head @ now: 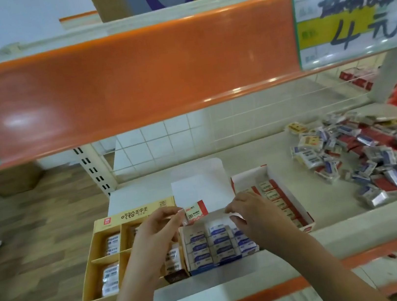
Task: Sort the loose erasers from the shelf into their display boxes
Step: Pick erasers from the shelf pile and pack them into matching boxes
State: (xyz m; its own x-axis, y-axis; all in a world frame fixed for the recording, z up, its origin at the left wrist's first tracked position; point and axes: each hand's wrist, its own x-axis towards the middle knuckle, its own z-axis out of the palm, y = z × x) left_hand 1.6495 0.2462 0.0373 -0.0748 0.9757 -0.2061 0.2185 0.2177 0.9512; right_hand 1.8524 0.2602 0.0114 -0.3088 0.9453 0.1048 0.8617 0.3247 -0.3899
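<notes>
Centrally, three display boxes sit side by side on the shelf. Left hand fingers pinch one red-and-white eraser above the middle box; right hand fingers curl on that box's back flap. One loose pile lies at right of frame.

1. Three display boxes stand on the shelf: one yellow box, one white box, one red box.
2. Two hands: left hand, right hand.
3. One red-and-white eraser in the left fingers.
4. One pile of loose erasers, too many to count.
5. One price tag.
</notes>
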